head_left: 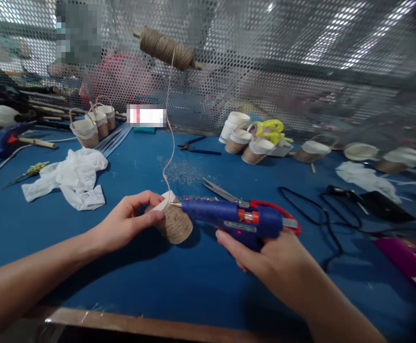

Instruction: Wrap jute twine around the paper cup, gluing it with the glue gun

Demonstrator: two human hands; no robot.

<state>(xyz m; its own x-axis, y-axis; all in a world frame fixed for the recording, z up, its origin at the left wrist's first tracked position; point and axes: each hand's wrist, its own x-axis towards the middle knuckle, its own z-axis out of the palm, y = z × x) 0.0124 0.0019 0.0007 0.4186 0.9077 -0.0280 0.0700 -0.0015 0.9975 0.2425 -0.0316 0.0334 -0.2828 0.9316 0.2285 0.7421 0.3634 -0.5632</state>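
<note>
Between the thumb and fingers of my left hand [136, 216] is the white rim of a small twine-wrapped cup [176, 225], tilted on its side. My right hand [265, 259] is wrapped round the handle of a blue glue gun [211, 209]. The gun's metal nozzle touches or nearly touches the cup near its rim. A strand of twine [172, 138] runs from the cup up to a twine spool [165, 47] hung on the mesh. Behind the gun lie scissors [225, 193] with red handles, partly hidden by it.
Several twine-wrapped cups [257, 151] stand along the back. Blue-handled pliers [201, 145] lie mid-table. White cloth [74, 176] and another blue glue gun [8, 139] are at left. A black cable [331, 228], a dark phone-like object [386, 207] and a purple item [404, 259] are at right.
</note>
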